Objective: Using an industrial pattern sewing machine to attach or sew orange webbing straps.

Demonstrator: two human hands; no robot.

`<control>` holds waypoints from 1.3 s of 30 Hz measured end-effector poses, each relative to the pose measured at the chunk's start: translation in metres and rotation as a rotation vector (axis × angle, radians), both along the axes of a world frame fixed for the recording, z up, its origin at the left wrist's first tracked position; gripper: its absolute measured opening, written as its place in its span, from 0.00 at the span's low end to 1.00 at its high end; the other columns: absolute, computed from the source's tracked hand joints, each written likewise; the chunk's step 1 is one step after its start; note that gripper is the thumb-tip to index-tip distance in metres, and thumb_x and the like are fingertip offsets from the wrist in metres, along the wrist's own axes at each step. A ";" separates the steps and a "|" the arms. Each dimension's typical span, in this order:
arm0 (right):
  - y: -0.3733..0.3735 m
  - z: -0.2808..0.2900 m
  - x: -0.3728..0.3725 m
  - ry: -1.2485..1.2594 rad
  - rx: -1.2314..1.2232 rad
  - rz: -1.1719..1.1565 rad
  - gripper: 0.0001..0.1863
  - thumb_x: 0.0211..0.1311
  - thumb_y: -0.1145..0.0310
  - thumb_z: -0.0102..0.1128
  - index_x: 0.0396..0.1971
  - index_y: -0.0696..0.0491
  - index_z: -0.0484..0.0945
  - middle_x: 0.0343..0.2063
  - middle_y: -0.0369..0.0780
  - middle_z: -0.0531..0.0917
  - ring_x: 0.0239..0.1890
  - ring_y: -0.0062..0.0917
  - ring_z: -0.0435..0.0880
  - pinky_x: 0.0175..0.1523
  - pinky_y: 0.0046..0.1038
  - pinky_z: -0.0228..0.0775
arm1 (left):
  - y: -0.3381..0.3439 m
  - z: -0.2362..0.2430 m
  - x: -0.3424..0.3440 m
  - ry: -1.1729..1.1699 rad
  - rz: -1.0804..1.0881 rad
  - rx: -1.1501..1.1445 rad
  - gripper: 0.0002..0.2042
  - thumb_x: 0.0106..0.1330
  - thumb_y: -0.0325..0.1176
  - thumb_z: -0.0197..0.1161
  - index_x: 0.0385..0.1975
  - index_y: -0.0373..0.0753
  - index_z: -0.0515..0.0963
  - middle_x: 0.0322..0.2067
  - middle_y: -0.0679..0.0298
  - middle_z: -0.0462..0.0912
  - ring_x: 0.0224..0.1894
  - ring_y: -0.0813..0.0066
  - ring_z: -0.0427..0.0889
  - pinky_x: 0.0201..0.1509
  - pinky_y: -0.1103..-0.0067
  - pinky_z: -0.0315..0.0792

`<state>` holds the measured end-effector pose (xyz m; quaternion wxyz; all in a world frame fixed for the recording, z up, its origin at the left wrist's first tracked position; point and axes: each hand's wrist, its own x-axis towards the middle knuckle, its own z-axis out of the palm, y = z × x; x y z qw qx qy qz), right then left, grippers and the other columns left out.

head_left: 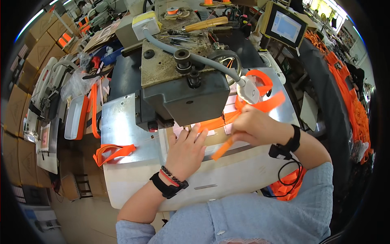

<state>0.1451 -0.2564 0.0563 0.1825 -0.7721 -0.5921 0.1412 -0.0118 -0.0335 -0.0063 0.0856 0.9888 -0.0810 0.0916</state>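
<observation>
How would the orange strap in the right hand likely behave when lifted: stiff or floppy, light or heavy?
The strap looks thin and narrow, so it is probably light. Its short end juts nearly straight from the right hand, suggesting slight stiffness. The loose strap at the edge of the metal plate curls into a loop, so longer lengths likely flop.

A silvery metal worktable [118, 118] with a rounded white front spreads around the dark-grey, box-shaped machine head [187, 101]. On it lie a folded orange fabric strap [109, 149], left of the head, and a looped orange fabric band [266, 78], right of it.
</observation>
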 end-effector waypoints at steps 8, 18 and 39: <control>0.035 -0.022 0.029 0.362 0.002 -0.192 0.12 0.69 0.62 0.60 0.37 0.56 0.80 0.22 0.40 0.80 0.26 0.28 0.80 0.38 0.32 0.74 | -0.002 0.002 0.001 0.013 -0.021 0.055 0.24 0.63 0.39 0.65 0.61 0.48 0.75 0.59 0.64 0.76 0.49 0.66 0.73 0.56 0.62 0.61; 0.046 -0.061 -0.007 -0.188 0.200 -0.195 0.17 0.61 0.59 0.64 0.31 0.61 0.81 0.20 0.47 0.82 0.27 0.39 0.84 0.35 0.39 0.74 | -0.002 0.005 0.002 -0.015 -0.023 0.030 0.25 0.63 0.39 0.66 0.61 0.47 0.73 0.48 0.66 0.77 0.48 0.66 0.73 0.55 0.62 0.61; 0.054 -0.050 0.001 0.335 -0.004 -0.344 0.15 0.58 0.61 0.66 0.29 0.59 0.80 0.21 0.48 0.82 0.24 0.41 0.82 0.33 0.39 0.73 | -0.002 0.010 0.003 0.070 -0.015 -0.047 0.23 0.62 0.38 0.65 0.59 0.47 0.75 0.54 0.62 0.75 0.54 0.66 0.73 0.59 0.60 0.59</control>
